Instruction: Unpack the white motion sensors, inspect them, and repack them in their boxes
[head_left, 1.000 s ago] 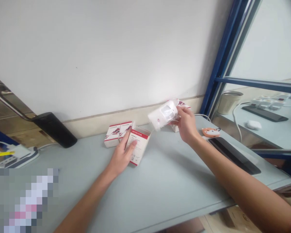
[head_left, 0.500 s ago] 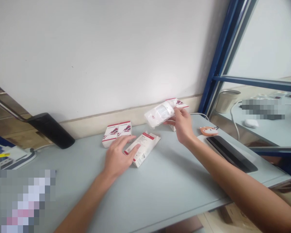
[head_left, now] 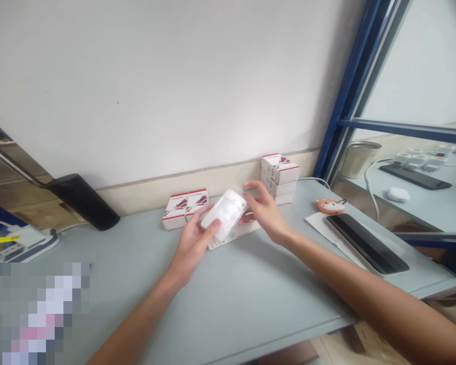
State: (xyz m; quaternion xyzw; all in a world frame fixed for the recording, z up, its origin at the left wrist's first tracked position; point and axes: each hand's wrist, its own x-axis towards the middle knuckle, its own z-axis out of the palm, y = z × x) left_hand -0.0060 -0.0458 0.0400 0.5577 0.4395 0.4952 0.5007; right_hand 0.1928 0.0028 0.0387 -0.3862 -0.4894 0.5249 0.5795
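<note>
A white motion detector (head_left: pixel 225 209) in a clear plastic bag is held up over the desk. My left hand (head_left: pixel 192 235) is closed round its lower left end, thumb on top. At the bag's upper right end, my right hand (head_left: pixel 264 210) has its fingers bent against the loose clear plastic. Below the detector, a white and red carton (head_left: pixel 247 232) lies on the desk, mostly covered by the hands and the bag. Two small white and red boxes (head_left: pixel 185 208) sit side by side just behind my left hand.
More of these boxes form a stack (head_left: pixel 279 177) by the wall. To the right lie a black phone (head_left: pixel 367 243), a sheet of paper (head_left: pixel 319 225) and an orange fox-faced case (head_left: pixel 330 206). On the left are a black cylinder (head_left: pixel 83 202) and a power strip (head_left: pixel 26 243). A mirror (head_left: pixel 410 162) stands at right.
My right hand has brought the bagged detector down and left. My left hand has moved off the carton and taken hold of the detector. The carton has shifted right.
</note>
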